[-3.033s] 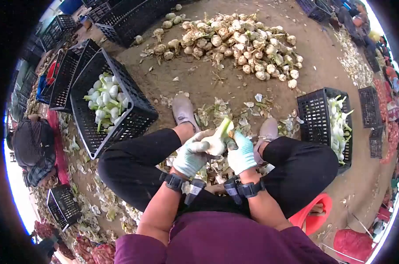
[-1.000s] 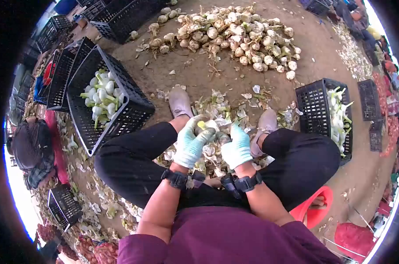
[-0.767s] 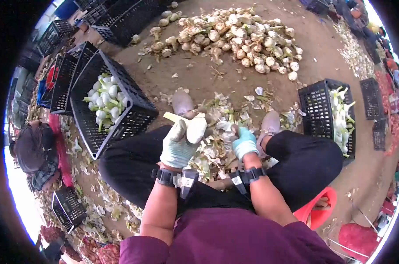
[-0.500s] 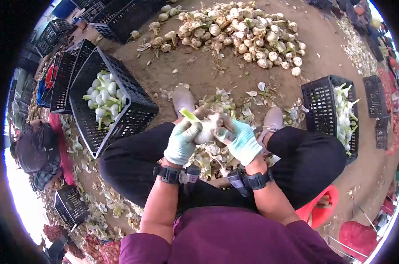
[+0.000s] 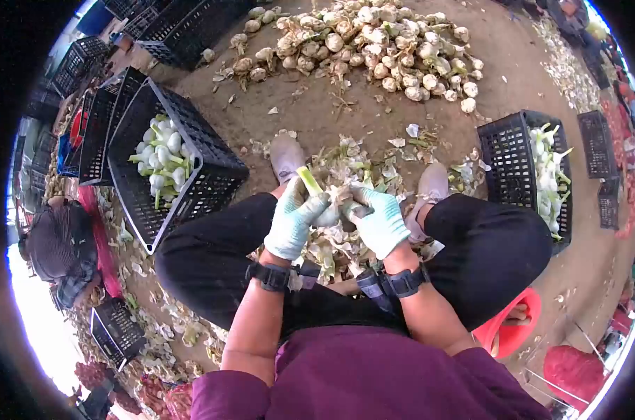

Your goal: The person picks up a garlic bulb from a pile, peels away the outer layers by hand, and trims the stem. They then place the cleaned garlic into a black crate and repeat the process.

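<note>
Between my knees, my left hand (image 5: 294,220), in a pale green and white glove, is closed round a garlic bulb (image 5: 326,215) whose cut green stem points up and left. My right hand (image 5: 378,218), gloved the same way, pinches papery skin (image 5: 340,196) at the bulb's right side. The fingertips of both hands nearly meet there. Loose peelings (image 5: 331,252) lie on the ground below the hands.
A pile of unpeeled bulbs (image 5: 401,52) lies ahead. Black crates with peeled bulbs stand at the left (image 5: 216,157) and right (image 5: 503,157). A red bowl (image 5: 529,316) is beside my right knee. Another person (image 5: 60,238) sits at far left.
The stem in my left hand has turned more upright. My right hand has shifted slightly, and more loose skin shows between the hands. The view has moved a little.
</note>
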`<state>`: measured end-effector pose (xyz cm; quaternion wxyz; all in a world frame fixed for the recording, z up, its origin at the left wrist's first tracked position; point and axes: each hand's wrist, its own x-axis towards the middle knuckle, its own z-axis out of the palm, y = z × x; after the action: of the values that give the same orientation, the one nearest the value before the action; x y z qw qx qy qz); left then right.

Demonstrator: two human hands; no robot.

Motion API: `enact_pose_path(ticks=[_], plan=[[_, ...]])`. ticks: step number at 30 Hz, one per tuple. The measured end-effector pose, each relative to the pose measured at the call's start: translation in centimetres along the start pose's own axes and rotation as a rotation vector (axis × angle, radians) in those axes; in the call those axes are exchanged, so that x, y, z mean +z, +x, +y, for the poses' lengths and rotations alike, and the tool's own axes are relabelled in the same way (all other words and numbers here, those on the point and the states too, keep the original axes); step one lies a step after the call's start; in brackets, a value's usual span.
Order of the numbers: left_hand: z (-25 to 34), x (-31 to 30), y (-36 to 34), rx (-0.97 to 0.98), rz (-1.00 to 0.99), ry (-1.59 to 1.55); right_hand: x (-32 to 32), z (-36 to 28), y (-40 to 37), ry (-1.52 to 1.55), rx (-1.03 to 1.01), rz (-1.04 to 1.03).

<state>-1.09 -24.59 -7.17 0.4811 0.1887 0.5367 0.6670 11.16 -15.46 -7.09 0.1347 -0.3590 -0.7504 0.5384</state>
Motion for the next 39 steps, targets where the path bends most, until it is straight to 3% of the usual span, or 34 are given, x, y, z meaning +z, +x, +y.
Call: enact_pose_path(ticks=[5, 6, 7, 9, 10, 12, 13, 15, 17, 19, 20, 21, 22, 23, 25, 26, 30, 31, 33, 34, 35, 39], plan=[[-0.8, -1.1, 0.0, -0.07, -0.056, -0.219, 0.8, 3.1, 0.3, -0.1, 0.03, 0.114], [-1.0, -1.2, 0.1, -0.043, -0.02, -0.341, 0.4, 3.3, 0.4, -0.293, 0.184, -0.005], [-1.0, -1.5, 0.2, -0.014, 0.019, -0.462, 0.6, 3.9, 0.4, -0.289, 0.178, -0.008], [-0.8, -2.0, 0.2, 0.0, 0.02, -0.406, 1.5, 4.7, 0.3, 0.017, 0.122, 0.143], [-0.8, -2.3, 0.4, -0.015, 0.027, -0.459, 1.5, 4.3, 0.3, -0.117, -0.011, 0.212], [-1.1, -3.1, 0.6, -0.017, -0.023, -0.603, 0.9, 3.1, 0.2, -0.122, -0.071, 0.215], [-0.8, -3.2, 0.1, -0.009, 0.055, -0.673, 0.6, 2.7, 0.2, -0.131, -0.13, 0.226], [0.3, -5.9, 0.6, 0.116, 0.268, -0.789, 0.2, 3.2, 0.2, -0.111, -0.037, 0.108], [3.7, -8.2, 0.6, 0.413, 0.251, -0.806, 1.1, 5.0, 0.2, 0.21, 0.175, 0.095], [7.4, -9.9, 1.3, 0.517, -0.033, -1.204, 1.6, 5.9, 0.6, 0.171, 0.15, 0.099], [8.2, -9.6, 1.8, 0.534, -0.053, -1.14, 1.8, 5.9, 0.8, 0.099, 0.064, 0.157], [8.8, -9.5, 2.5, 0.551, -0.074, -1.075, 1.6, 4.9, 1.1, 0.2, 0.249, 0.08], [8.8, -9.0, 4.0, 0.512, -0.077, -0.935, 1.8, 4.7, 1.3, 0.209, 0.22, 0.09], [8.0, -9.5, 5.8, 0.33, -0.147, -0.87, 2.0, 4.6, 1.5, 0.216, 0.193, 0.099], [7.4, -7.3, 10.2, 0.018, 0.326, -0.353, 1.6, 4.3, 2.1, 0.144, 0.106, 0.078], [6.5, -7.3, 12.6, -0.023, 0.309, -0.139, 1.4, 3.9, 2.3, 0.178, 0.134, 0.077], [2.5, -10.0, 25.6, 0.104, 0.395, 0.727, 2.8, 6.7, 3.4, 0.271, 0.36, -0.019], [1.5, -11.6, 29.3, 0.173, 0.374, 0.985, 2.9, 6.9, 4.1, 0.521, 0.465, -0.053], [2.9, -10.1, 34.4, 0.095, 0.414, 1.088, 2.8, 8.3, 4.9, 0.08, 0.202, -0.195], [2.5, -10.3, 36.9, 0.119, 0.49, 1.253, 3.1, 8.5, 5.4, 0.031, 0.037, -0.121], [2.0, -10.6, 39.1, 0.145, 0.562, 1.42, 2.2, 7.0, 6.5, 0.193, 0.386, -0.286], [0.5, -11.2, 44.1, 0.035, 0.527, 1.591, 1.3, 8.4, 7.8, 0.289, 0.485, -0.212]])
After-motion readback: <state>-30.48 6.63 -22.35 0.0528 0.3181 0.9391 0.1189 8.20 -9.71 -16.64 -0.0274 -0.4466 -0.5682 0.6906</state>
